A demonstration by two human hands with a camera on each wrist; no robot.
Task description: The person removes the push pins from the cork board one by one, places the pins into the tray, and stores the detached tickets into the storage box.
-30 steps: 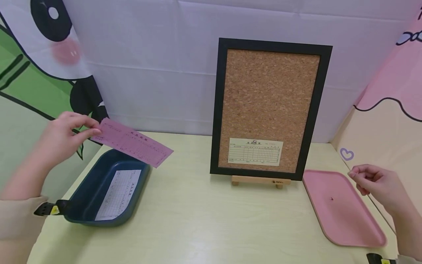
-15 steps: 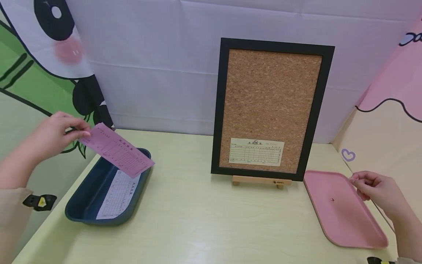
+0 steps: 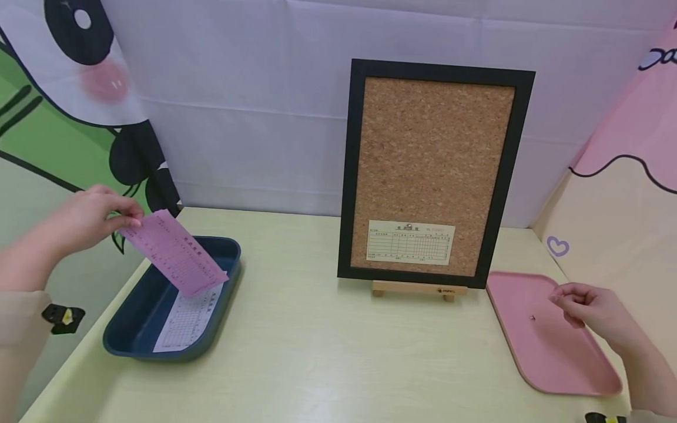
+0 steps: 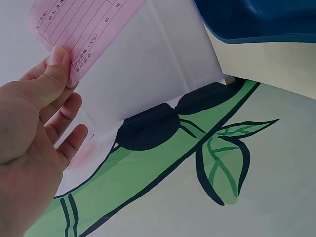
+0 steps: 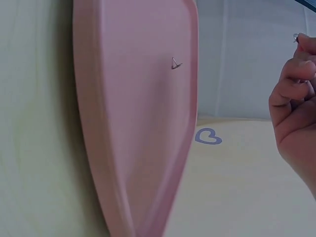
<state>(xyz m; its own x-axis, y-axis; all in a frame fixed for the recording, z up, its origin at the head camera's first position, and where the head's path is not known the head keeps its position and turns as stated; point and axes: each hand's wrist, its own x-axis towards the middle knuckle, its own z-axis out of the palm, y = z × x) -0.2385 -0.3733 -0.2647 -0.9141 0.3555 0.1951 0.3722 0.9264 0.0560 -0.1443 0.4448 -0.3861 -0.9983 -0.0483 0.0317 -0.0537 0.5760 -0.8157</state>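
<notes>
From where I sit I count three slips of paper, two trays, one board and two pins; the pink slip (image 3: 171, 252) is in my left hand (image 3: 84, 220), a white slip (image 3: 190, 320) lies flat in the dark blue tray (image 3: 124, 329), and a cream slip (image 3: 411, 242) sits low on the cork board (image 3: 435, 170), which stands upright on a small wooden easel (image 3: 418, 289). The pink tray (image 3: 560, 364) lies to the right of the board on the pale table (image 3: 328, 352), with one small pin (image 3: 532, 318) loose near its middle.

My left hand is raised beside the blue tray's far left corner, thumb and fingers pinching the upper end of the pink slip — the wrist view shows the thumb (image 4: 52, 74) pressed flat on the paper's face; the slip slopes down over the tray, its lower end above the white one, and whether they touch I cannot tell.

My right hand (image 3: 592, 308) hovers over the pink tray's right edge, fingers curled inward; the wrist view shows a second pin (image 5: 296, 37) nipped at the fingertips — little of it shows.
</notes>
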